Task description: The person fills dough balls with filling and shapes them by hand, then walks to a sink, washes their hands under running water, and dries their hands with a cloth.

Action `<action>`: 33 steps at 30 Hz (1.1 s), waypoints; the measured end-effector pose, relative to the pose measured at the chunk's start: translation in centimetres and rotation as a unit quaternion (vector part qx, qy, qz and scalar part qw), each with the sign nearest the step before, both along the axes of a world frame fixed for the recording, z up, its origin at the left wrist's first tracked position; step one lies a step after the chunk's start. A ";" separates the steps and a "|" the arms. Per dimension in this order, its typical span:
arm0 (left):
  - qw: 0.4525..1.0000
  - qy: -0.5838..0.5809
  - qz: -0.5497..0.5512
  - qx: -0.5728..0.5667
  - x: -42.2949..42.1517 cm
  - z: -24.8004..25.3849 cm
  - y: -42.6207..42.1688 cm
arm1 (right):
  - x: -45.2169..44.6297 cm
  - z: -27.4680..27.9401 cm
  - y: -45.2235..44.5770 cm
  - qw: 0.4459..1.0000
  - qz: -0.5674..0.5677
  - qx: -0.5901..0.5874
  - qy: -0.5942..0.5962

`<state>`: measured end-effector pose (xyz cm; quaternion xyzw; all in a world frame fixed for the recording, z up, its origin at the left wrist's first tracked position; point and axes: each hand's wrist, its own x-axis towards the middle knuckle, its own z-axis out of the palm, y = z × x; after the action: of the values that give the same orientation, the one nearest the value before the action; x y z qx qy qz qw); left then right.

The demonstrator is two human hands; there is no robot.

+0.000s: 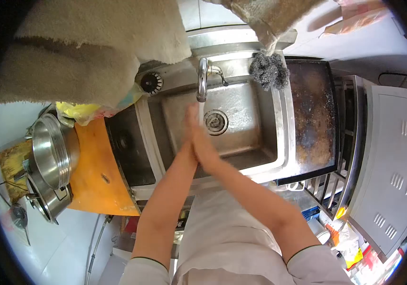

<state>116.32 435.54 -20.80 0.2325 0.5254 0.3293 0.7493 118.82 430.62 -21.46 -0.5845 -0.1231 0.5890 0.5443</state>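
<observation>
My left hand [189, 137] and my right hand [204, 148] are pressed palm to palm over the steel sink [241, 107], just below the faucet [203, 78]. A stream of water [201, 111] falls from the spout onto them. Both hands look flat, with the fingers stretched toward the faucet, though motion blurs their outlines. No object shows between them. Right beside my fingers is the round drain [216, 122] in the sink floor, and water drops lie around it.
A steel-wool scrubber [270, 71] sits on the sink's right corner, a black strainer [151, 83] on its left. Towels [94, 38] hang overhead. Steel bowls [51, 152] stand left on an orange board [94, 166]; a dark-framed panel [310, 118] and grey cabinet [393, 161] are right.
</observation>
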 end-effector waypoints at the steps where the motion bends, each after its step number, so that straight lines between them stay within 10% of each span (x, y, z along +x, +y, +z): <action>1: 0.999 -0.006 -0.006 0.052 -0.5 -0.3 0.2 | -0.8 1.4 0.0 0.995 0.027 -0.036 -0.091; 3: 0.991 0.071 -0.105 0.042 -1.3 -0.4 -0.7 | 0.1 1.7 1.2 0.980 0.046 -0.075 -0.176; 5: 0.993 0.058 -0.081 -0.060 0.0 1.7 -1.1 | 3.9 0.3 3.5 0.991 -0.036 -0.068 0.107; 7: 0.985 0.040 -0.060 -0.155 0.7 2.5 -0.3 | 3.5 2.8 3.4 0.996 -0.012 -0.083 0.012; 12: 0.848 0.285 -0.294 0.336 -1.4 -0.2 0.1 | 0.5 1.8 2.6 0.935 -0.055 -0.085 -0.340; 15: 0.642 0.307 -0.372 0.596 -2.3 -1.1 -0.7 | 4.9 -6.0 4.4 0.976 0.092 -0.149 -0.131; 19: 0.711 0.344 -0.501 0.353 -0.1 3.5 -0.6 | 6.8 -0.6 4.1 0.981 -0.013 -0.082 0.173; 20: 0.950 0.144 -0.230 0.154 1.4 2.4 -0.7 | 6.1 0.5 3.9 0.955 -0.125 -0.063 0.261; 21: 0.989 -0.082 0.090 -0.081 2.3 1.3 -0.5 | 5.2 1.5 3.5 0.908 -0.236 -0.044 0.344; 24: 0.989 -0.120 0.049 -0.075 2.8 -1.4 2.1 | 2.8 4.4 3.2 0.867 -0.212 0.093 0.441; 28: 0.981 -0.185 -0.007 -0.059 1.3 -6.4 5.2 | 0.3 4.9 1.9 0.975 -0.143 0.036 0.166; 29: 0.967 -0.184 -0.123 0.123 0.0 -9.5 5.2 | 0.2 3.9 1.8 0.974 -0.151 0.034 0.167; 31: 0.907 0.078 -0.318 0.265 0.3 -9.2 4.2 | 1.0 1.8 2.9 0.979 -0.040 -0.101 -0.170; 33: 0.775 0.267 -0.434 0.374 0.4 -7.4 3.2 | 3.0 0.1 4.4 0.984 -0.049 -0.143 -0.097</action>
<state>116.73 438.76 -28.16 0.7764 0.3834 0.0642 0.4961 121.80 435.03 -21.31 -0.7161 -0.0613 0.5138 0.4685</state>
